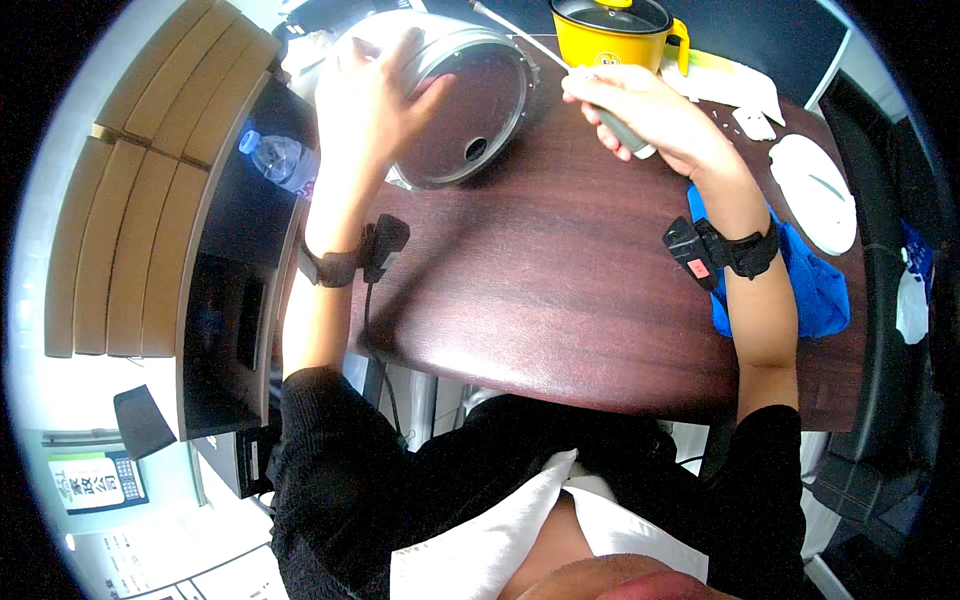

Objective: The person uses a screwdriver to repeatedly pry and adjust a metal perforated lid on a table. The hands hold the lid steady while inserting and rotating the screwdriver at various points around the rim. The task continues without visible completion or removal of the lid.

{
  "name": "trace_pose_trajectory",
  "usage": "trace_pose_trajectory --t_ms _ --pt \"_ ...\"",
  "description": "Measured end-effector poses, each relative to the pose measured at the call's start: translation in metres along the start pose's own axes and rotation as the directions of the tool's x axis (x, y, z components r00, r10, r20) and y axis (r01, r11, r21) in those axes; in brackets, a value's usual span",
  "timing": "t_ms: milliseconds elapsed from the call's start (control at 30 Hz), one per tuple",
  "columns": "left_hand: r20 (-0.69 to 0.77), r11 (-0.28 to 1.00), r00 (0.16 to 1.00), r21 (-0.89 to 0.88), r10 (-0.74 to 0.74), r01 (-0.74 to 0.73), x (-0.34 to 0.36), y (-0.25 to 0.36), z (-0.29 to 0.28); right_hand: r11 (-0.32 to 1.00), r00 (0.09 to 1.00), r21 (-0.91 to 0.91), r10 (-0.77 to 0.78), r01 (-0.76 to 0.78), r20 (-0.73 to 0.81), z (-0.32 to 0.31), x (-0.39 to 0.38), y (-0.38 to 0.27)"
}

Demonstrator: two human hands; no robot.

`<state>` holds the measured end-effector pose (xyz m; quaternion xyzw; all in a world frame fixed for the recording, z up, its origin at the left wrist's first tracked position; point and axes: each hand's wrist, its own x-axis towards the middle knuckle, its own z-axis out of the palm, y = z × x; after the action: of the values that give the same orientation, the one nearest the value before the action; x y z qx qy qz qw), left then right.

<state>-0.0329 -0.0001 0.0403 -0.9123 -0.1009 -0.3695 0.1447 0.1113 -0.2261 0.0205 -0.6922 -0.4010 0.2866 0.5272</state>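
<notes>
My left hand (380, 105) rests with fingers spread on a white cylindrical object (440, 38) lying on its side, its round dark face (462, 110) showing a silver rim and a small oval hole. My right hand (640, 120) is closed round the grey handle of a screwdriver (625, 135), whose long metal shaft points up and left past the cylinder's upper edge. Both wrists wear black strapped devices.
The brown desk (540, 300) carries a yellow pot (610, 40), white scraps (730, 85), a white oval item (810, 195) and a blue cloth (810, 290). A plastic bottle (280, 160) and stacked cardboard boxes (120, 220) are at left.
</notes>
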Motion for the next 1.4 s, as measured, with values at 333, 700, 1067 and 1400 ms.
trace_pose_trajectory --t_ms 333,700,1067,1400 --pt "-0.205 0.992 0.974 -0.065 0.096 -0.112 -0.009 -0.019 0.032 0.998 0.985 -0.055 0.051 -0.043 0.166 0.007 0.006 0.006" --pt "-0.194 0.979 0.978 -0.200 -0.081 0.041 -0.021 -0.011 0.021 0.992 0.979 -0.099 0.095 -0.078 0.179 0.010 0.007 0.007" --pt "-0.299 0.952 0.951 -0.306 -0.071 -0.025 -0.008 -0.013 0.051 0.999 0.992 -0.027 0.048 -0.045 0.119 0.011 0.006 0.006" --pt "-0.363 0.934 0.929 -0.352 -0.076 -0.061 0.008 -0.004 0.070 0.995 0.993 0.069 0.061 -0.068 0.105 0.016 0.013 0.014"
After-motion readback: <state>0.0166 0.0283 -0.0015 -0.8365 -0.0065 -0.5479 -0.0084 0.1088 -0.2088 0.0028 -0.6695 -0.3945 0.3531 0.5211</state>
